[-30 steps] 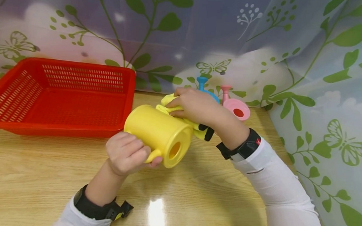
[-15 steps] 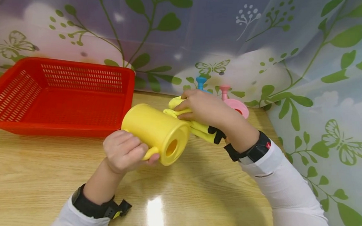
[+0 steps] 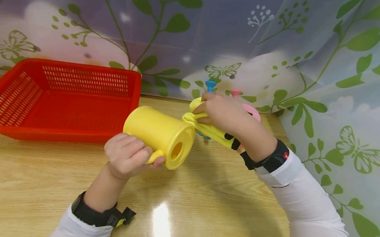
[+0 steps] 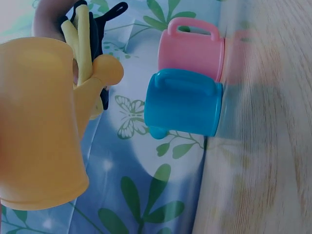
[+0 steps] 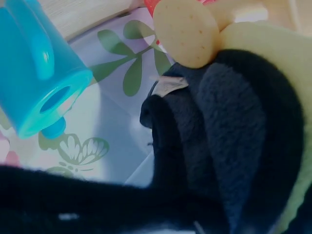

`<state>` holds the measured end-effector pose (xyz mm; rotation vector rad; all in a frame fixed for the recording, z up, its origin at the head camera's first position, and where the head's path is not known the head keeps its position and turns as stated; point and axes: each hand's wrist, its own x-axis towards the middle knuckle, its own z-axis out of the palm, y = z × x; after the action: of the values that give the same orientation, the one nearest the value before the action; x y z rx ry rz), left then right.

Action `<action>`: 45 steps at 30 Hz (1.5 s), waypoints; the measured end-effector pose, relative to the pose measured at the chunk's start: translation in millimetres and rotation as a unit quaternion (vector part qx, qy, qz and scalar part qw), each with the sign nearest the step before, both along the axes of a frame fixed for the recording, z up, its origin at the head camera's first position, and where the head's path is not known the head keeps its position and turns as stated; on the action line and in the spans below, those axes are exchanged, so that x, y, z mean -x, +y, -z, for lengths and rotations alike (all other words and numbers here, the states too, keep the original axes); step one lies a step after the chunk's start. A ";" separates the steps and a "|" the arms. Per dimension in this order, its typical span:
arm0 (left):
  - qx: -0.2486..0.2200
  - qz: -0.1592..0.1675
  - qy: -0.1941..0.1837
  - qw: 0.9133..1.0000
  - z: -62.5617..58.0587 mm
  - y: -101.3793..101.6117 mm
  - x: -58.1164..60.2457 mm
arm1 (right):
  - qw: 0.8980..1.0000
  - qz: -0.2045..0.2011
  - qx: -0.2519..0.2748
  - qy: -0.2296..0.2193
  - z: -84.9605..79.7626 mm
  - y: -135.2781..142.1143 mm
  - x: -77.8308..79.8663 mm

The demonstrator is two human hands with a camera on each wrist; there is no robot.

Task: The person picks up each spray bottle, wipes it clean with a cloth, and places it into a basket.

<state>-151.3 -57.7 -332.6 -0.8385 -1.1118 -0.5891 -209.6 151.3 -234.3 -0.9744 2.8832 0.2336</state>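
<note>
My left hand (image 3: 129, 156) grips the handle of a yellow watering can (image 3: 156, 131), tipped on its side above the table, its top with the round opening facing right and toward me. In my right hand (image 3: 224, 111) is a folded cloth (image 3: 210, 129), yellow with black edges, bunched between fingers and thumb just right of the can. The left wrist view shows the can's spout with a round sprinkler head (image 4: 108, 69), the cloth (image 4: 84, 41) close behind it. Dark grey fleecy folds of the cloth (image 5: 234, 122) fill much of the right wrist view, beside the sprinkler head (image 5: 187, 31).
A red plastic basket (image 3: 61, 136) with slotted walls stands at the left on the wooden table (image 3: 204, 206). At the back, by the leaf-patterned curtain (image 3: 169, 30), are a blue watering can (image 4: 183, 107) and a pink one (image 4: 190, 51), partly behind my right hand in the head view.
My right hand has moved right with the cloth, away from the can's body, covering more of the blue and pink cans. My left hand and the yellow can have shifted slightly left.
</note>
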 end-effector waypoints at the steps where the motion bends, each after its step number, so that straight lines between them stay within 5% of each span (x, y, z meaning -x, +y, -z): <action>1: 0.000 -0.001 0.000 1.000 -0.4 -0.2 0.1 | 1.000 0.003 -0.001 0.006 0.0 1.0 0.4; 12: -0.011 -0.013 -0.022 1.000 -0.7 -4.4 -0.7 | 0.996 0.072 0.053 0.020 0.4 19.7 3.5; 18: -0.025 -0.032 -0.034 0.999 0.2 -10.0 0.5 | 0.987 0.079 0.122 0.065 6.0 32.8 1.3; 26: -0.046 -0.058 -0.050 0.996 0.6 -19.3 2.1 | 0.977 0.118 0.169 0.059 15.1 44.3 0.3; 34: -0.048 -0.078 -0.068 0.993 5.0 -25.2 4.9 | 0.943 0.154 0.297 0.000 35.9 63.9 -6.8; 45: -0.096 -0.112 -0.089 0.985 2.1 -36.0 7.4 | 0.898 0.142 0.413 0.051 75.8 80.7 -22.9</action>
<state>-158.7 -93.7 -334.7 -0.4942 -1.2704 -0.5799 -186.7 232.0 -310.1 -0.5713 3.1776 -1.0654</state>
